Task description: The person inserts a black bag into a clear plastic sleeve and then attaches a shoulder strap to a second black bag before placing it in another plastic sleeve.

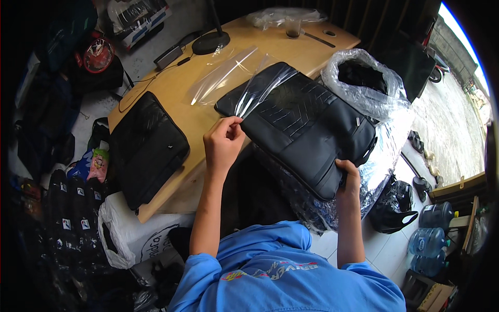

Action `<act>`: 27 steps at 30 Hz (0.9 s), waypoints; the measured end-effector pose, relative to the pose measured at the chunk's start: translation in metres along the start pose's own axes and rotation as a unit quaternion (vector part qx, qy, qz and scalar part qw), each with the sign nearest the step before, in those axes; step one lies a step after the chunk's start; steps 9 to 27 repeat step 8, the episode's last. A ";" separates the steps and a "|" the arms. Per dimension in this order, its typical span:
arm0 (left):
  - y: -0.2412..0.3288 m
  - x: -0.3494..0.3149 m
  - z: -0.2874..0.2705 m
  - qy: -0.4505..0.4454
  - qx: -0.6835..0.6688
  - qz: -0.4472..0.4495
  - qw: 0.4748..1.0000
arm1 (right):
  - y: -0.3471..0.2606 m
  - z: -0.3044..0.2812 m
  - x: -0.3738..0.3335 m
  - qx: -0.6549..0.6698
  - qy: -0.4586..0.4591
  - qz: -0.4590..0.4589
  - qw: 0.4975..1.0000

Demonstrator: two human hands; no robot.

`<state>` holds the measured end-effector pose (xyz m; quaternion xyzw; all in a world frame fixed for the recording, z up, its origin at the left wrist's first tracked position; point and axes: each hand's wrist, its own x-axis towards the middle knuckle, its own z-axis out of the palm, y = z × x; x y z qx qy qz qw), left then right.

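A black backpack [304, 140] with an angular quilted panel lies tilted in front of me, its far end over the wooden table. My left hand [224, 143] is closed in a pinch on the gathered edge of a clear plastic bag [262, 86], which stretches across the backpack's far left corner. With fingers wrapped round its near right end, my right hand [347, 179] holds the backpack; most of those fingers are hidden beneath it. A second black backpack [150, 145] rests at the table's left edge, apart from both hands.
The wooden table [202, 125] carries a flat clear plastic sheet [221, 78], a black round stand base [210, 43] and a glass [293, 28]. Right of it stands a large clear plastic sack [392, 138] with black contents. Blue water jugs [427, 242] and a black plastic bag [394, 205] sit on the floor.
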<state>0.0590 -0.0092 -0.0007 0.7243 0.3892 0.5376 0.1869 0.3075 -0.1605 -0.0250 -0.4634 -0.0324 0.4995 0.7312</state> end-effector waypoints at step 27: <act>-0.018 -0.024 0.004 0.114 -0.438 -0.360 0.816 | -0.001 0.005 -0.001 0.009 -0.034 -0.013 0.999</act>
